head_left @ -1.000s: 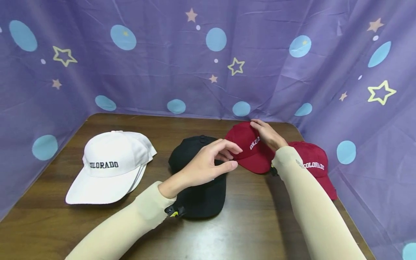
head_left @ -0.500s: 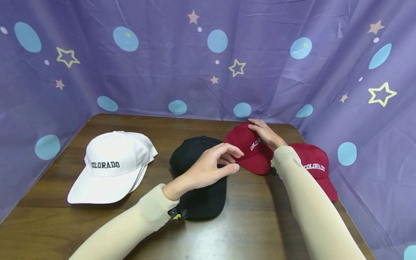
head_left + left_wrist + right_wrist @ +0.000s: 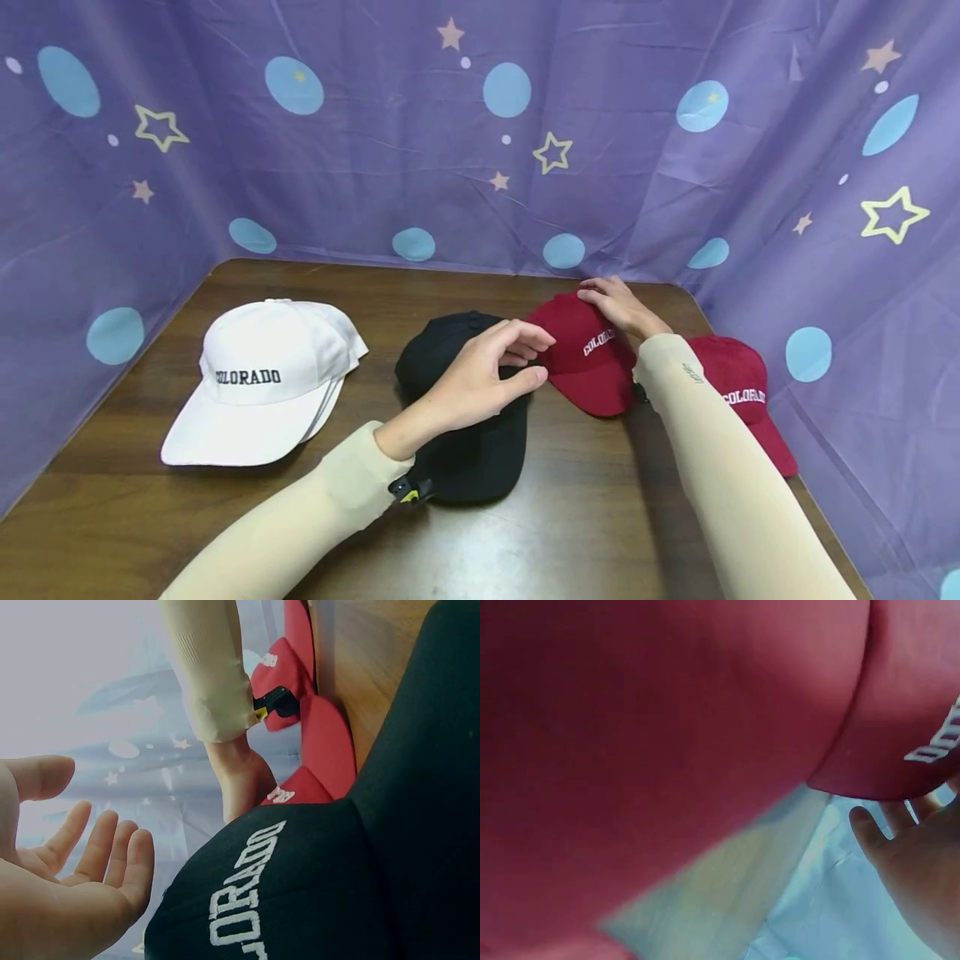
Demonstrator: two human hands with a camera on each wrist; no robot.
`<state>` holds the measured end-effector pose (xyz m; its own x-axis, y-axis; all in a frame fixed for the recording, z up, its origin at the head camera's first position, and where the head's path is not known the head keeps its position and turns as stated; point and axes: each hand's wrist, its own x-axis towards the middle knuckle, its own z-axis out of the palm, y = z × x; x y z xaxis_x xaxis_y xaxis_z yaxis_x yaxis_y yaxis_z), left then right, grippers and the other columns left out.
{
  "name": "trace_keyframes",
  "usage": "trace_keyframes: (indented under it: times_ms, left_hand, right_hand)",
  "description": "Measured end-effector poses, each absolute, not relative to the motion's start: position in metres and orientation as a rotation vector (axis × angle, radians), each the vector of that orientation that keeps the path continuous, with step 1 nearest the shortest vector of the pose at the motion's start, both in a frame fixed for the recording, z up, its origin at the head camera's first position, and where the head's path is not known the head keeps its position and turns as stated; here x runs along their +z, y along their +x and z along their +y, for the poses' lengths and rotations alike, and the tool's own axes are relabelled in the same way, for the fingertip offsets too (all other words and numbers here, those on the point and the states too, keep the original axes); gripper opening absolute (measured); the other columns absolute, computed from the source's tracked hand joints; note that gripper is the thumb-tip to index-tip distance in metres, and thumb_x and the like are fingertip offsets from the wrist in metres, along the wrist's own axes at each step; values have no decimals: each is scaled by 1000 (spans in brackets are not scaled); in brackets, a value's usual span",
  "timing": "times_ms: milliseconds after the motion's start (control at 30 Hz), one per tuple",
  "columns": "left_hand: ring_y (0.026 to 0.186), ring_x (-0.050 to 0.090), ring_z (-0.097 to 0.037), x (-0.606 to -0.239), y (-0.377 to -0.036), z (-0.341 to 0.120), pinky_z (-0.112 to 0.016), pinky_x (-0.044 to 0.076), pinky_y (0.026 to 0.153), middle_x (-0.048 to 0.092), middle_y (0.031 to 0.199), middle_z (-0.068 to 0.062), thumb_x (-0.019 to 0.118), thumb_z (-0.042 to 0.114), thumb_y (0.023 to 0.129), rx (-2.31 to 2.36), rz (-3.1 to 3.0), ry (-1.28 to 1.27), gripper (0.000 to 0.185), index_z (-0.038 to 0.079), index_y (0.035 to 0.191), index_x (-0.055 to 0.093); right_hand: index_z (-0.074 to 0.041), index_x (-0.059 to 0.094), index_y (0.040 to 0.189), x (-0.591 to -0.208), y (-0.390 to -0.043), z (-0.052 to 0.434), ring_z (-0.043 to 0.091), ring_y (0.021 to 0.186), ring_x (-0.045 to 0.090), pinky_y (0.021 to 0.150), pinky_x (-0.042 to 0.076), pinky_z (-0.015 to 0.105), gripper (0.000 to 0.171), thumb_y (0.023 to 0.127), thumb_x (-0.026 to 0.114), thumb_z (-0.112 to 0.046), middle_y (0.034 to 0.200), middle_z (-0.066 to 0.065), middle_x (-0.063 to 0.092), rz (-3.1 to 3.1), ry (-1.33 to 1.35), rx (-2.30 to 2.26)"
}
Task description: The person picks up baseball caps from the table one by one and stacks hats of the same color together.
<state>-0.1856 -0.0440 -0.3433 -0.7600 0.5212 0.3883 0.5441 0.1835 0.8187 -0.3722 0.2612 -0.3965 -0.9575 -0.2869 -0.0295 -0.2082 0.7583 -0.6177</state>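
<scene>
Two hands at work: right hand [image 3: 621, 307] resting, fingers straight, atop red cap [image 3: 588, 358], brim pointing bench-front. Left hand [image 3: 480, 375] hovering loose, holding nothing, above black cap [image 3: 465, 417], just left of red cap.

Pretty much the whole shot is red fabric: a red cap [image 3: 652, 727] super close up, blurry and filling the top and left. On the far right edge you can just make out a bit of white stitched lettering [image 3: 936, 744] on it, cut off so I can't read it. Bottom right corner has the right hand [image 3: 922, 870], fingertips [image 3: 864, 819] poking up near the cap's lower edge. Can't tell if they're touching it. Below the cap there's a pale, washed-out blur, too fuzzy to call.
</scene>
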Motion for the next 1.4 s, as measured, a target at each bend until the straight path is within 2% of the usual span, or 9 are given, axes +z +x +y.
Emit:
trace_keyframes:
  times_ms: [133,267,467,633,800,900,1067,1233,1400]
  left_hand:
    - [116,66,-20,-343,-186,-44,-31,55,103,67,129,-3,74,11,100,-1689,-2407,-1075,35,7,134,64]
    - [115,67,-19,-343,-184,-40,-30,55,102,67,129,-4,74,10,100,-1742,-2413,-1042,36,8,134,64]
    - [116,67,-19,-342,-177,-22,-28,54,102,66,131,-4,72,10,100,-1846,-2447,-1016,38,10,137,61]
    - [114,67,-16,-345,-179,-4,-28,55,101,67,130,-6,70,13,100,-1961,-2504,-933,43,10,141,58]
    - [116,68,-20,-357,-189,8,-30,55,100,65,135,-15,71,13,99,-2049,-2565,-819,50,5,145,54]
    - [120,67,-25,-361,-195,10,-32,55,103,63,137,-18,70,10,99,-2016,-2585,-803,51,3,146,52]
    - [126,63,-30,-363,-205,15,-36,52,107,62,140,-15,68,10,101,-1916,-2632,-791,52,4,149,50]
    - [126,61,-29,-365,-216,17,-38,50,109,61,141,-13,68,11,100,-1749,-2687,-774,52,4,148,50]
    - [131,58,-29,-369,-228,22,-40,47,112,57,145,-12,67,13,100,-1607,-2721,-752,53,4,149,49]
  right_hand:
    - [-2,65,130,-392,-366,269,34,120,48,102,39,48,46,108,53,-40,131,21,53,2836,-393,-984]
    - [-5,61,118,-381,-359,276,28,107,55,92,42,40,35,107,58,-38,118,16,61,2850,-406,-1006]
    - [-9,58,109,-360,-339,284,28,102,55,88,42,39,34,106,61,-42,107,12,61,2905,-448,-933]
    - [-12,68,116,-345,-318,290,28,104,60,90,45,41,37,107,59,-47,112,11,68,2909,-441,-869]
    - [-15,74,119,-335,-295,297,27,103,63,91,46,41,37,107,60,-47,111,8,73,2928,-426,-829]
    - [-13,74,121,-331,-285,300,25,104,63,93,46,40,36,107,61,-44,113,8,73,2898,-433,-886]
    - [-10,71,128,-332,-273,308,22,105,63,94,48,34,33,107,63,-34,117,10,72,2836,-452,-973]
    - [-9,68,134,-339,-265,316,20,104,63,90,49,27,33,108,64,-28,118,10,71,2770,-455,-1041]
    - [-9,68,136,-343,-257,320,20,105,64,92,50,26,34,107,65,-27,119,10,71,2715,-480,-1064]
